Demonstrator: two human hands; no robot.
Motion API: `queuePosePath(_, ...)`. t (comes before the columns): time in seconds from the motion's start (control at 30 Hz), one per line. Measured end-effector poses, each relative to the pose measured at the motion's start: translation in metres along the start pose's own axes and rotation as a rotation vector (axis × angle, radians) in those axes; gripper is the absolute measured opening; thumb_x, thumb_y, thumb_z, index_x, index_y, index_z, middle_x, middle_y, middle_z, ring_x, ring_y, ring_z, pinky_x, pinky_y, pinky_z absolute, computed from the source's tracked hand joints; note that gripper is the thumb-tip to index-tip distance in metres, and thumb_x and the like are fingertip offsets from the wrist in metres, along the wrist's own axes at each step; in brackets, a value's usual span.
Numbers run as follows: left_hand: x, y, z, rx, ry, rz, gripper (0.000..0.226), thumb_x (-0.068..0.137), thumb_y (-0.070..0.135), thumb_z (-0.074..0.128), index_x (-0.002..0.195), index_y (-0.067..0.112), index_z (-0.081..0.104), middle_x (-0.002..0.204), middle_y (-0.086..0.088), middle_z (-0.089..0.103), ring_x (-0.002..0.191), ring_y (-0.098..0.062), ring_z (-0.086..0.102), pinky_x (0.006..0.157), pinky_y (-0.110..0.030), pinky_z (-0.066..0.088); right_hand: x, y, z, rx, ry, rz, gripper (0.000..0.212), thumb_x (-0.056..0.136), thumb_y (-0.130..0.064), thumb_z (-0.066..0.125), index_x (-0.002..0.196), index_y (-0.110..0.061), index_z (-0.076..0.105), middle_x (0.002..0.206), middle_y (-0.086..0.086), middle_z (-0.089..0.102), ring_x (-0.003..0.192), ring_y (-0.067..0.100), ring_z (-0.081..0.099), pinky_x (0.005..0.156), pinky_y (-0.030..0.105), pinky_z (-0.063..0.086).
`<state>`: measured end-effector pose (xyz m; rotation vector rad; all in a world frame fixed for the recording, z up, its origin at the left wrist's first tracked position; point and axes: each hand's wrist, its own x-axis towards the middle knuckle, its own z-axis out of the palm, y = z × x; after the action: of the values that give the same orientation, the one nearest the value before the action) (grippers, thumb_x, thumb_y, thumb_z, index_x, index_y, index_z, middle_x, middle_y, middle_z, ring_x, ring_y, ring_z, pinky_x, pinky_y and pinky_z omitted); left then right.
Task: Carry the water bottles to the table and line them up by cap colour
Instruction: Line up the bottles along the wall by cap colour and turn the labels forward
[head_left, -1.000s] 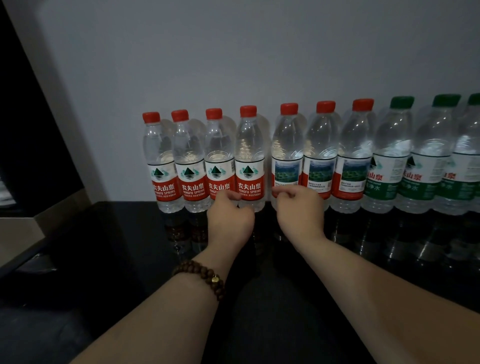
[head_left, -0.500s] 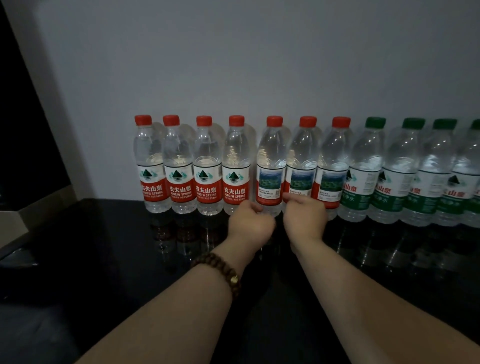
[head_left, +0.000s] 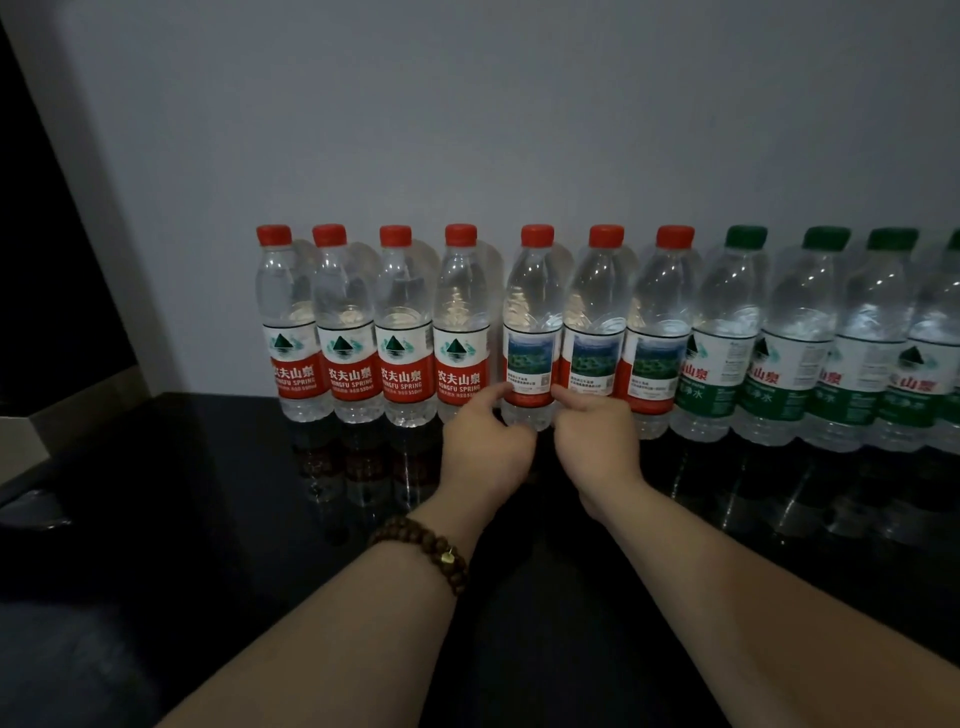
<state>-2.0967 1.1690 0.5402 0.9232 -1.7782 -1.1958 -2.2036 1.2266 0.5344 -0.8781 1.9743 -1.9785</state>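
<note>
A row of clear water bottles stands against the wall on the black table (head_left: 171, 467). Several red-capped bottles (head_left: 350, 322) fill the left part and several green-capped bottles (head_left: 727, 332) the right part. My left hand (head_left: 485, 447) and my right hand (head_left: 592, 436) flank the base of the fifth red-capped bottle (head_left: 531, 312), which has a picture label. The curled fingertips of each hand touch the lower edge of its label, one hand on each side. A beaded bracelet (head_left: 423, 545) is on my left wrist.
A pale wall (head_left: 467, 114) rises right behind the row. To the left are a dark panel (head_left: 47, 260) and a light ledge (head_left: 21, 431). The glossy tabletop reflects the bottles.
Both hands slid right along the row, from the fourth and fifth bottles to the two sides of the fifth bottle. The view shifted a little too.
</note>
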Motion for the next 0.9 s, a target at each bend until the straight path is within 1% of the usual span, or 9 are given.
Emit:
queuePosePath(0.07,0.0022,0.0005,0.0014,0.005,0.002,0.005,0.059,0.081,0.015,0.067,0.137,0.030,0.064,0.086,0.007,0.074,0.070,-0.008,0.072,0.065,-0.026,0.058,0.0014,-0.0006,0.0013,-0.005,0.003,-0.023,0.047,0.086,0.003,0.057,0.126,-0.015,0.072,0.132,-0.001,0.069,0.120,0.013,0.057,0.100,0.025,0.042)
queuePosePath(0.13,0.0024,0.0004,0.0017,-0.013,0.007,0.002,0.062,0.078,0.016,0.065,0.138,0.031,0.064,0.086,0.013,0.072,0.067,-0.007,0.072,0.060,-0.025,0.057,0.0035,0.0001,0.0014,0.002,0.008,-0.025,0.047,0.086,0.003,0.056,0.126,-0.015,0.073,0.128,-0.002,0.071,0.120,0.014,0.060,0.102,0.029,0.048)
queuePosePath(0.23,0.0034,-0.0006,0.0024,-0.016,0.002,0.021,0.064,0.078,0.016,0.065,0.140,0.033,0.063,0.081,0.013,0.074,0.061,-0.004,0.071,0.052,-0.020,0.052,0.0024,-0.0001,0.0027,-0.005,-0.005,-0.050,0.046,0.085,0.003,0.057,0.122,-0.018,0.075,0.107,-0.019,0.071,0.108,0.008,0.061,0.087,0.014,0.047)
queuePosePath(0.37,0.0019,-0.0006,0.0010,-0.015,-0.045,0.052,0.064,0.082,0.018,0.068,0.140,0.043,0.059,0.081,0.034,0.069,0.073,0.018,0.063,0.057,-0.004,0.045,0.0040,0.0001,0.0049,-0.004,-0.006,-0.016,0.040,0.086,0.002,0.059,0.116,-0.018,0.077,0.121,-0.006,0.072,0.109,0.006,0.058,0.088,0.014,0.040)
queuePosePath(0.5,0.0038,-0.0015,0.0023,-0.009,0.078,0.036,0.052,0.085,0.014,0.068,0.134,0.030,0.068,0.086,0.014,0.070,0.065,0.006,0.065,0.047,-0.004,0.041,0.0050,0.0002,0.0039,0.003,0.040,-0.019,0.037,0.090,-0.004,0.060,0.120,-0.017,0.077,0.124,-0.002,0.073,0.114,0.012,0.063,0.098,0.022,0.047)
queuePosePath(0.57,0.0058,-0.0040,0.0033,0.021,0.116,0.032,0.049,0.085,0.015,0.068,0.133,0.027,0.069,0.091,0.010,0.071,0.071,0.000,0.065,0.047,-0.004,0.041,0.0053,0.0004,0.0045,-0.008,0.012,-0.031,0.039,0.091,-0.006,0.060,0.126,-0.017,0.074,0.129,-0.003,0.071,0.122,0.014,0.061,0.107,0.031,0.048)
queuePosePath(0.67,0.0061,-0.0052,0.0035,0.030,0.071,0.027,0.052,0.086,0.015,0.065,0.136,0.029,0.068,0.087,0.014,0.074,0.072,-0.001,0.067,0.051,-0.009,0.044,0.0069,0.0018,0.0060,-0.054,-0.020,-0.034,0.043,0.090,-0.002,0.058,0.128,-0.017,0.072,0.130,-0.003,0.070,0.118,0.010,0.058,0.098,0.023,0.042)
queuePosePath(0.77,0.0031,-0.0035,0.0020,0.009,0.025,0.059,0.053,0.087,0.013,0.064,0.134,0.036,0.066,0.074,0.031,0.067,0.072,0.015,0.063,0.054,-0.005,0.044,0.0067,0.0021,0.0047,-0.020,0.013,-0.006,0.037,0.089,-0.002,0.059,0.118,-0.016,0.077,0.126,-0.001,0.072,0.114,0.011,0.060,0.096,0.021,0.041)
queuePosePath(0.9,0.0053,-0.0047,0.0029,0.058,0.102,0.054,0.049,0.086,0.015,0.065,0.133,0.031,0.069,0.096,0.007,0.075,0.082,-0.009,0.068,0.058,-0.015,0.044,0.0044,0.0005,0.0045,0.015,-0.021,-0.034,0.041,0.089,-0.004,0.060,0.124,-0.018,0.075,0.123,-0.007,0.072,0.113,0.009,0.060,0.095,0.023,0.044)
